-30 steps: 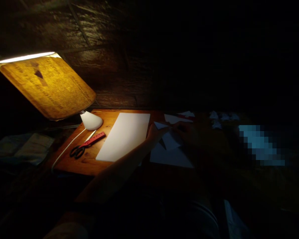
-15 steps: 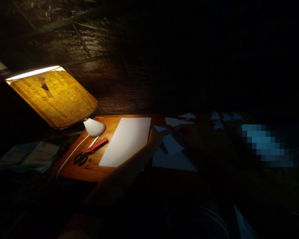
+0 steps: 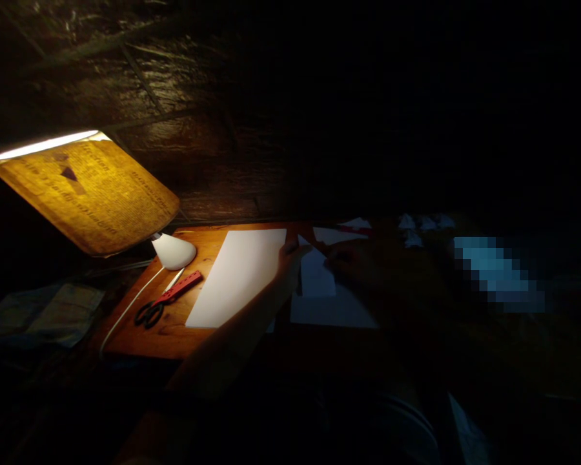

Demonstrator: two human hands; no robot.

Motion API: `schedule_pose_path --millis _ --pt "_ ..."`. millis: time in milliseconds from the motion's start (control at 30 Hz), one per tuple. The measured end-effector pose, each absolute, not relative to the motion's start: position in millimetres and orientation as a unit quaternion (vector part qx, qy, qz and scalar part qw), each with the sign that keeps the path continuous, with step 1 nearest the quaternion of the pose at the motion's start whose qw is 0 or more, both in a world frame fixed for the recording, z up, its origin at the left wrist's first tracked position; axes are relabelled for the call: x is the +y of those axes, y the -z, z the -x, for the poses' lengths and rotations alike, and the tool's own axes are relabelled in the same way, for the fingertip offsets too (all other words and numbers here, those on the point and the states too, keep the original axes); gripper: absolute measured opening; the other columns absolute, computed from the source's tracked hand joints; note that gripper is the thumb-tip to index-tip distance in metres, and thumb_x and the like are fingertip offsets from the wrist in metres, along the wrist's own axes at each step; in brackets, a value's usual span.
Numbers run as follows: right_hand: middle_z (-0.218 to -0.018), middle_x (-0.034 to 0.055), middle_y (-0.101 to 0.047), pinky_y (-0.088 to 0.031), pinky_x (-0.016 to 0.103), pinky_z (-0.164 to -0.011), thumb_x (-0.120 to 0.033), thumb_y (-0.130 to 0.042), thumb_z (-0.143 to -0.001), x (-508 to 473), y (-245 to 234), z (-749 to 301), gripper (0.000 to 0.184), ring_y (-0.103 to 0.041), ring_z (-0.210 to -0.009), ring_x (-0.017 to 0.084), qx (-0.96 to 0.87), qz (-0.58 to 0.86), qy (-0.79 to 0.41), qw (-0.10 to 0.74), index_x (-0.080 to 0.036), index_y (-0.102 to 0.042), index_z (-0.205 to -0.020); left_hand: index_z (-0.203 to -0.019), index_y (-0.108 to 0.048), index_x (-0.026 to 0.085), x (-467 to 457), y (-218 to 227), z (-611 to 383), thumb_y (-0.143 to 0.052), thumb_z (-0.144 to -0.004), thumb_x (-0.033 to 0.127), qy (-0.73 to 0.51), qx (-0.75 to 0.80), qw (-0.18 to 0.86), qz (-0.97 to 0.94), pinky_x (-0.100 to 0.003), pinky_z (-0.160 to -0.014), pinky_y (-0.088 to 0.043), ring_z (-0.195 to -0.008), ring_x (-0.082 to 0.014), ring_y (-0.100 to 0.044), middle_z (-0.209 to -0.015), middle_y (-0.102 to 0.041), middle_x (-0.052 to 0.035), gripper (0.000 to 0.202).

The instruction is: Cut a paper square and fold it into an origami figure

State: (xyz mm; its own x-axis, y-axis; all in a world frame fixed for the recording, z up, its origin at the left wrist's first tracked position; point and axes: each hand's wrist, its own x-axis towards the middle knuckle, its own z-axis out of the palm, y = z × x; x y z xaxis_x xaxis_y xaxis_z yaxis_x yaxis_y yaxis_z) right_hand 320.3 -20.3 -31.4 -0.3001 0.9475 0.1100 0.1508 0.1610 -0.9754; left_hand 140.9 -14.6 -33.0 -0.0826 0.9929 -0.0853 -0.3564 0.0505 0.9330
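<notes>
Between my hands is a folded sheet of paper (image 3: 318, 274) with a pointed top, standing tilted over the table. My left hand (image 3: 290, 255) grips its left edge near the point, fingers closed. On the right edge, my right hand (image 3: 343, 258) pinches the paper; most of that hand is lost in shadow. Beneath the folded sheet lies a flat sheet of paper (image 3: 336, 313), dimly lit. To the left of my left forearm, a stack of white paper (image 3: 244, 271) lies bright under the lamp.
At the left a desk lamp (image 3: 174, 252) with a yellowed, printed shade (image 3: 91, 194) lights the wooden table (image 3: 169, 342). Black-handled scissors (image 3: 150, 314) lie by a red perforated strip (image 3: 184, 285). More paper pieces (image 3: 332, 234) and several small folded paper shapes (image 3: 411, 231) sit at the back.
The folded paper has turned more upright, its point now at the top between my hands. My right hand has come lower along its edge. The whole view has shifted slightly.
</notes>
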Motion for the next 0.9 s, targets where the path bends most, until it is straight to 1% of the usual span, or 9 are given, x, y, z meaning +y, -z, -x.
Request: schedule_pose_path --millis 133,300,467,733,900 --pt "-0.072 0.0022 -0.068 -0.047 0.03 -0.064 -0.039 -0.073 -0.071 -18.0 30.5 -323.0 0.02 -0.06 -0.068 0.017 -0.659 0.42 -0.483 0.396 -0.019 -0.068 -0.069 -0.068 -0.057 0.019 -14.8 33.2 -141.0 -0.076 -0.058 0.026 -0.586 0.443 0.569 -0.369 -0.025 -0.05 -0.036 -0.048 -0.0102 -0.05 -0.057 -0.054 0.0045 0.022" --pt "-0.071 0.0025 -0.069 -0.048 0.029 -0.062 -0.036 -0.075 -0.072 -17.5 29.8 -323.2 0.019 -0.062 -0.067 0.017 -0.677 0.412 -0.469 0.39 -0.019 -0.068 -0.067 -0.064 -0.051 0.02 -13.1 32.1 -141.1 -0.079 -0.059 0.032 -0.608 0.44 0.552 -0.364 -0.023 -0.049 -0.034 -0.047 -0.0079 -0.045 -0.054 -0.048 0.0073 0.031" --pt "-0.069 0.0015 -0.067 -0.046 0.03 -0.061 -0.037 -0.075 -0.073 -19.6 30.2 -321.7 0.021 -0.06 -0.065 0.017 -0.676 0.416 -0.47 0.386 -0.02 -0.067 -0.066 -0.06 -0.049 0.02 -12.0 34.0 -140.7 -0.078 -0.059 0.031 -0.606 0.445 0.55 -0.364 -0.022 -0.047 -0.031 -0.046 -0.0076 -0.044 -0.051 -0.045 0.0076 0.031" --pt "-0.072 0.0028 -0.068 -0.048 0.031 -0.064 -0.038 -0.074 -0.074 -17.3 31.1 -324.2 0.021 -0.062 -0.068 0.018 -0.689 0.409 -0.465 0.375 -0.019 -0.066 -0.068 -0.06 -0.05 0.019 -11.6 39.1 -140.3 -0.079 -0.06 0.028 -0.623 0.448 0.543 -0.342 -0.022 -0.048 -0.032 -0.046 -0.007 -0.043 -0.052 -0.047 0.0076 0.03" --pt "-0.075 0.0045 -0.071 -0.048 0.031 -0.065 -0.036 -0.075 -0.074 -14.3 34.5 -325.9 0.018 -0.064 -0.07 0.019 -0.699 0.415 -0.449 0.371 -0.02 -0.069 -0.069 -0.065 -0.06 0.017 -5.7 42.6 -137.4 -0.08 -0.061 0.031 -0.647 0.45 0.525 -0.321 -0.022 -0.049 -0.033 -0.047 -0.0074 -0.046 -0.054 -0.053 0.0061 0.025"
